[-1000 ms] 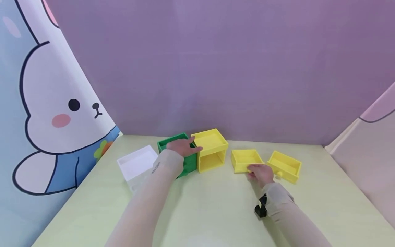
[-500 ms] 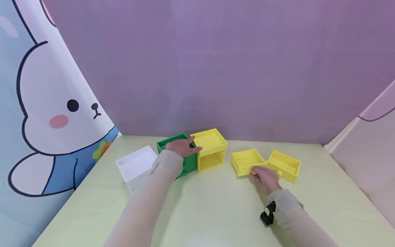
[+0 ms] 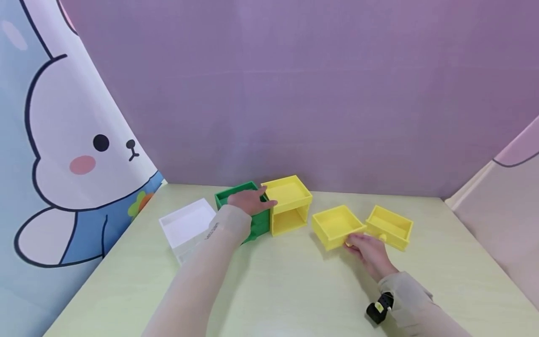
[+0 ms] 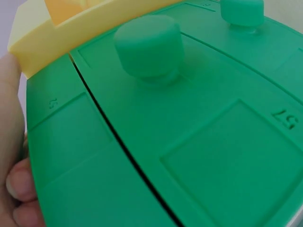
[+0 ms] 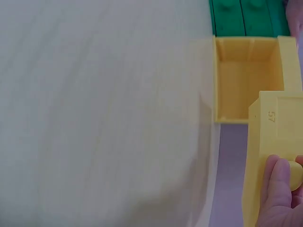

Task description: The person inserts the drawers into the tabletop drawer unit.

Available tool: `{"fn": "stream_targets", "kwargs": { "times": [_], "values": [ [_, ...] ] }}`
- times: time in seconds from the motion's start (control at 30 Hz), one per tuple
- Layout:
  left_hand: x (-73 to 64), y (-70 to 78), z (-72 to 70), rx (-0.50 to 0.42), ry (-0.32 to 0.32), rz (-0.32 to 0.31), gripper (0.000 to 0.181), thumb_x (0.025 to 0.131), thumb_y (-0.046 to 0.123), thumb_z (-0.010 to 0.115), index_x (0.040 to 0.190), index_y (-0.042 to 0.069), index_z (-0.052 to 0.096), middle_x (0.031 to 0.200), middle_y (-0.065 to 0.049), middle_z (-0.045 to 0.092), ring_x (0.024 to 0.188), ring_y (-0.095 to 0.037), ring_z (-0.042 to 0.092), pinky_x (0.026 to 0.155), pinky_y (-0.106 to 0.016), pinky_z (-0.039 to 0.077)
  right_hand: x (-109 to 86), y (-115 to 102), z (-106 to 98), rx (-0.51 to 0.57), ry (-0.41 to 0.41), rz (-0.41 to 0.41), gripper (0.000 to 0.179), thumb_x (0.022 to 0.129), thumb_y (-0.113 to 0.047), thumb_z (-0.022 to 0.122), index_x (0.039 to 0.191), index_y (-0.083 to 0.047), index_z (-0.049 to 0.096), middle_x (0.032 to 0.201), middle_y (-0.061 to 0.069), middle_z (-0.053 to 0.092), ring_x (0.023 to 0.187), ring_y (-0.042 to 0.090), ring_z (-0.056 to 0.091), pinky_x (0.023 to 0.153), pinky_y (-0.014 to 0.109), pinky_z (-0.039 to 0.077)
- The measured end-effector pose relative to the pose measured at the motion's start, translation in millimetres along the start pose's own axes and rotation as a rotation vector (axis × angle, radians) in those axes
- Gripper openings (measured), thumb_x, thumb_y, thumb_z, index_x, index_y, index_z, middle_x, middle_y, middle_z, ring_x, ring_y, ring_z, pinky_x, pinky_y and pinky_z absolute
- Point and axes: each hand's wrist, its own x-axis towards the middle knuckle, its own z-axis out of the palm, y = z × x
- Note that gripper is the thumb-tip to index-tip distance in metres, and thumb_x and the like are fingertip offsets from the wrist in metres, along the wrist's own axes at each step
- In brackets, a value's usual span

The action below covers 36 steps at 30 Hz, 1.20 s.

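Note:
A small green drawer cabinet (image 4: pixel 203 99) with round knobs fills the left wrist view. My left hand (image 3: pixel 247 201) lies over its tray-like top, fingertips curled at its edge. The thumb and one finger reach to the yellow cabinet (image 3: pixel 288 203), which stands right against the green one. That yellow cabinet has a shallow top tray and an open compartment below. My right hand (image 3: pixel 370 255) pinches the round knob (image 5: pixel 295 175) of a yellow drawer (image 3: pixel 337 224), which is tilted over the table. In the right wrist view the drawer's front, marked 57, overlaps the open compartment.
A second yellow drawer (image 3: pixel 389 227) lies on the table at the right, its knob facing me. To the left stands a white box-like unit (image 3: pixel 187 224), partly behind my left sleeve. A purple backdrop (image 3: pixel 294 93) rises at the table's back edge.
My right hand has drawn the yellow drawer slightly nearer to me and turned it, its wrist swinging right and down. The left hand has kept its place on the green cabinet.

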Motion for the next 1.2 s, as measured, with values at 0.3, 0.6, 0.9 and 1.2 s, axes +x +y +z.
{"fn": "stream_targets", "kwargs": {
  "times": [0.3,0.6,0.9,1.2],
  "values": [
    [-8.0,-0.3,-2.2,-0.014,-0.008,0.005,0.077,0.086,0.077,0.032,0.152,0.04,0.018,0.069,0.0,0.056,0.048,-0.015,0.035,0.047,-0.026,0.028,-20.9,9.3,27.6,-0.046,-0.017,0.021,0.012,0.086,0.01,0.057,0.096,0.009,0.063,0.08,0.002,0.064,0.072,0.009,0.064,0.078,0.026,0.054],
    [-13.7,-2.9,-1.9,-0.021,0.003,0.001,0.076,0.087,0.076,0.032,0.152,0.041,0.018,0.12,0.0,0.064,0.054,-0.015,0.046,0.049,-0.025,0.031,-29.3,21.6,53.8,-0.075,-0.011,0.009,0.027,0.085,0.011,0.057,0.109,0.023,0.054,0.085,0.006,0.063,0.074,0.009,0.064,0.077,0.027,0.055],
    [-14.3,-5.4,-0.5,-0.026,-0.007,0.003,0.075,0.087,0.075,0.033,0.152,0.04,0.018,0.116,0.001,0.066,0.055,-0.014,0.047,0.049,-0.025,0.032,-29.3,25.7,74.1,-0.043,-0.021,0.027,0.026,0.086,0.01,0.055,0.109,0.022,0.053,0.085,0.006,0.062,0.076,0.011,0.064,0.08,0.028,0.054],
    [-14.9,-6.6,-0.7,-0.025,-0.002,0.007,0.075,0.087,0.076,0.032,0.152,0.041,0.017,0.131,0.0,0.06,0.066,-0.016,0.054,0.051,-0.026,0.034,-23.6,29.8,85.6,-0.025,-0.028,0.037,0.023,0.085,0.01,0.056,0.107,0.019,0.056,0.084,0.006,0.063,0.077,0.012,0.065,0.082,0.03,0.053]
  ]
}}
